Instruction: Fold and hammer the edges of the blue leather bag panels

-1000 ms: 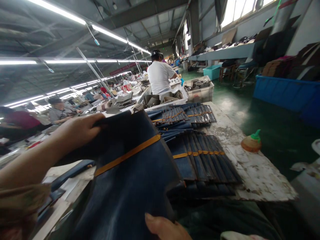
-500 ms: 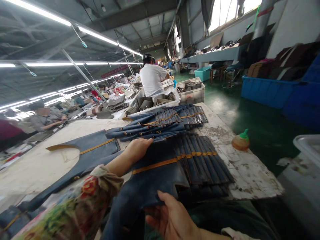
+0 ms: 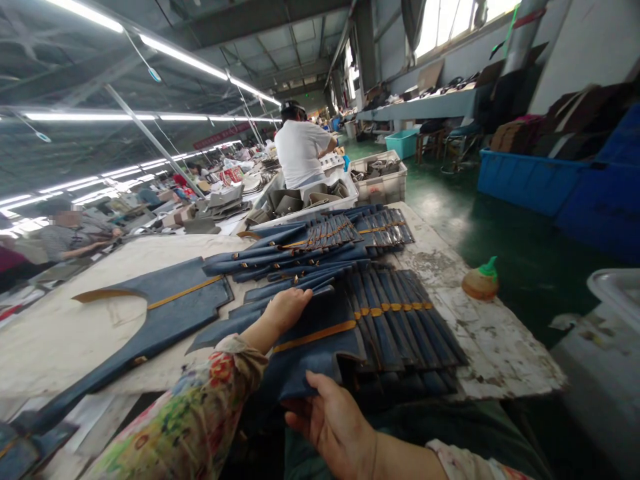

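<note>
A dark blue leather-like panel (image 3: 320,333) with a mustard stripe lies at the front end of an overlapping row of similar panels (image 3: 400,327). My left hand (image 3: 290,308) is closed on its far edge, fingers pinched. Lower down, my right hand (image 3: 333,417) grips the near edge between thumb and fingers. Behind them rests a second stack of blue panels (image 3: 340,233), some with shiny covering at the ends. To the left, one cut-out blue panel (image 3: 187,293) with a long strap lies flat on the pale table.
A small bottle (image 3: 480,280) with a green nozzle and amber liquid stands at the right of the worn table (image 3: 505,353). Beyond the table are a white bin of grey pieces (image 3: 300,203) and a seated person in white (image 3: 303,150). Blue crates (image 3: 525,180) stand to the right.
Both hands have shifted the held panel slightly rightward and closer against the row. The view has moved a little, showing more of the single panel on the left.
</note>
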Available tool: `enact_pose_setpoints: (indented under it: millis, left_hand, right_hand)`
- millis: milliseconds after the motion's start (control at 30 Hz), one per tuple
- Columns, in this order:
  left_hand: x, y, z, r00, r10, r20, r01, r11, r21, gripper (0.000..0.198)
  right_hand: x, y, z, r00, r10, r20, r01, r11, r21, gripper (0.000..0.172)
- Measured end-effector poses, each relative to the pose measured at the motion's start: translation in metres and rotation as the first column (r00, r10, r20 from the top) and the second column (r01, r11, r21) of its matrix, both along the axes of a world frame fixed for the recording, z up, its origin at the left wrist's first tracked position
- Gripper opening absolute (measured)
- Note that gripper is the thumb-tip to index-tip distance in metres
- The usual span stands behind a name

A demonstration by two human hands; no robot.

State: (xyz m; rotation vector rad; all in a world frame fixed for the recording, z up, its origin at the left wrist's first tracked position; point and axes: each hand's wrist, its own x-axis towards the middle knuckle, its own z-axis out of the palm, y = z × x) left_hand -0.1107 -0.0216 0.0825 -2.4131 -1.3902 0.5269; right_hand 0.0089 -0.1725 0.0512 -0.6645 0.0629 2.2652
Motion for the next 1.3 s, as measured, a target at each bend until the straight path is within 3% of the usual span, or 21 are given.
enact_pose_setpoints:
  millis: [167,333,533,633,767,967,1133,1300]
  left_hand:
    - [-0.002,0.009,-0.014,0.999,0.035,0.021,-0.036,0.999,0.023,0.023]
    - [-0.01,0.021,-0.025,0.993,0.099,0.057,-0.103,0.993,0.058,0.028]
    - [-0.017,0.029,-0.034,0.977,0.181,0.11,-0.192,0.976,0.098,0.033]
    - [-0.018,0.031,-0.035,0.966,0.226,0.125,-0.238,0.967,0.087,0.031]
    - [-0.019,0.036,-0.04,0.961,0.249,0.123,-0.255,0.966,0.035,0.022]
    - [-0.018,0.047,-0.036,0.968,0.233,0.094,-0.233,0.972,-0.003,0.017]
    - [-0.015,0.052,-0.023,0.975,0.209,0.079,-0.211,0.977,0.02,0.017]
    - [-0.012,0.048,-0.031,0.981,0.174,0.09,-0.18,0.982,0.054,0.016]
  right_hand:
    - [-0.01,-0.006,-0.014,0.998,0.066,0.011,-0.066,0.998,-0.001,0.031]
    - [-0.014,-0.017,-0.026,0.957,0.289,0.005,-0.289,0.957,0.021,0.065]
    - [0.003,-0.019,-0.045,0.873,0.405,0.27,-0.454,0.878,0.153,0.071]
    - [0.02,-0.021,-0.051,0.858,0.309,0.409,-0.427,0.873,0.237,0.07]
    - [0.033,-0.022,-0.047,0.89,0.188,0.415,-0.33,0.894,0.302,0.069]
    - [0.016,-0.018,-0.036,0.927,0.23,0.295,-0.287,0.943,0.166,0.054]
    - [0.001,-0.013,-0.023,0.931,0.284,0.229,-0.31,0.947,0.084,0.056]
    - [-0.005,-0.013,-0.043,0.926,0.311,0.213,-0.339,0.935,0.109,0.063]
